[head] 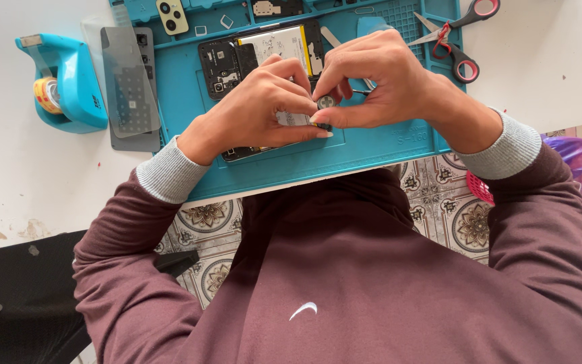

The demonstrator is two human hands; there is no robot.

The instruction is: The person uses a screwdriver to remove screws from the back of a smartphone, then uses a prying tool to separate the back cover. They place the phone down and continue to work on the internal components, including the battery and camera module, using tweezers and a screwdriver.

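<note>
Left hand: the left hand [257,108] rests on the opened black smartphone with its back cover off [264,61], fingers [291,71] curled and pinching a small round silver part [326,102].
Right hand: the right hand [385,81] meets the left one over the phone, fingers bent and closed on the same small round part from the other side.
Small part: held between both hands' fingertips, just above the lower half of the phone.
Phone: lies on the blue silicone repair mat [372,145], its white battery and black boards showing.
Mat: sits on the white tabletop [8,155].
Left of mat: a dark grey phone back panel under a clear sheet [129,87], then a blue tape dispenser [69,81].
Top of mat: a pale yellow camera cover piece [172,16].
Upper right: red-handled scissors [456,37], partly on the mat.
Sleeves: maroon with grey cuffs [170,172].
</note>
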